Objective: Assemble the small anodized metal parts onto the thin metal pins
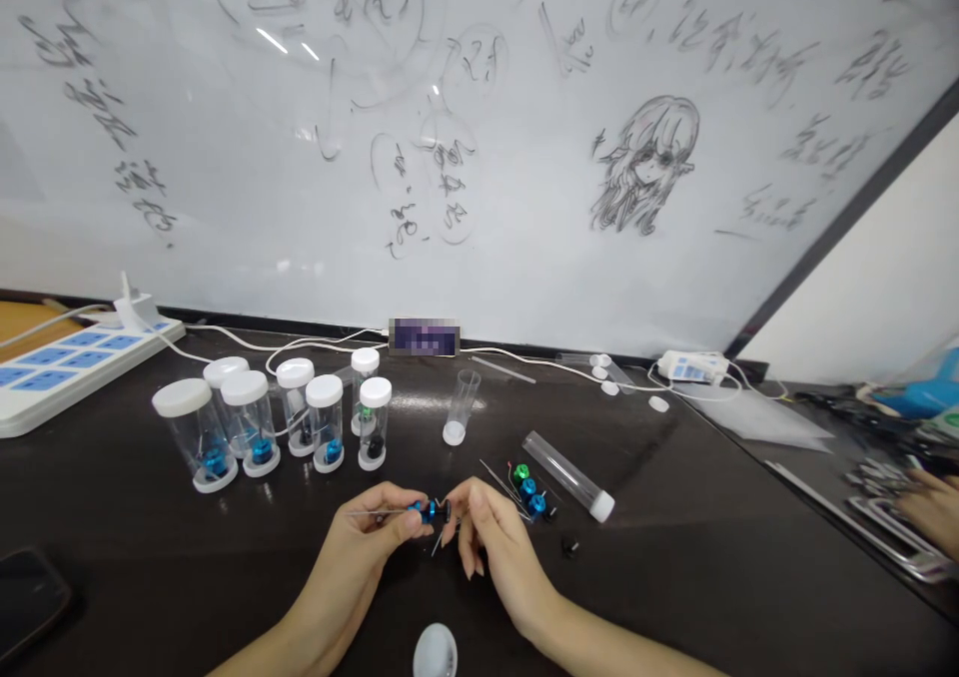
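Observation:
My left hand is closed in a pinch on a small blue metal part with a thin needle-like pin sticking out to the left. My right hand pinches the black end of the same piece, and a thin pin points down from it. Both hands hover just above the dark table. Just right of my right hand lie loose blue and green parts with several thin pins.
Several capped clear vials holding blue or black parts stand at the left. An open vial stands upright, and a capped tube lies on its side. A white lid lies near me. A power strip sits far left, a phone at the lower left, and another person's hand is at the right.

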{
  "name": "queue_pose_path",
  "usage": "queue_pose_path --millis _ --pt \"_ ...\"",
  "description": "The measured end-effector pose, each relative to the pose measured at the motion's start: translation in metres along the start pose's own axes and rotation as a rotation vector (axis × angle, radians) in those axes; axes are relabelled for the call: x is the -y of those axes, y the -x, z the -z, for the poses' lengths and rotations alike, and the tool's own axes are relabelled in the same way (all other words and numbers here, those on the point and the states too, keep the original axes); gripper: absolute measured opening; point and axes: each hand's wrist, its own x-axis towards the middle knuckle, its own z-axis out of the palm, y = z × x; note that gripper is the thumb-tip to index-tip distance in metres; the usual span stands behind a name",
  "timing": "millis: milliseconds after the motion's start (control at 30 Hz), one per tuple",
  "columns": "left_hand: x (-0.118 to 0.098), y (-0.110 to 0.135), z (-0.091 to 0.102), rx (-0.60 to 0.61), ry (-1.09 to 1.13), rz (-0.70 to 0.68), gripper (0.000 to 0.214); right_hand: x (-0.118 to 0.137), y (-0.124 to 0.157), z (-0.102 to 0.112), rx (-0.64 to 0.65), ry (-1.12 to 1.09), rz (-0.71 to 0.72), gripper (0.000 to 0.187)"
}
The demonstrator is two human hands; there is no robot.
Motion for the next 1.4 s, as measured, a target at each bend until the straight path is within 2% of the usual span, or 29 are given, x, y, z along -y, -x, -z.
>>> queue_pose_path --millis 733,1400 --pt "-0.0031 0.0024 -0.0029 -0.033 0.021 0.004 0.014 -0.0017 0.0009 -0.0007 0.011 0.006 0.016 0.043" --pt "-0.0007 0.0016 0.0 -0.016 0.023 0.019 0.014 -0.0027 -0.0007 0.0009 -0.052 -0.044 0.042 0.041"
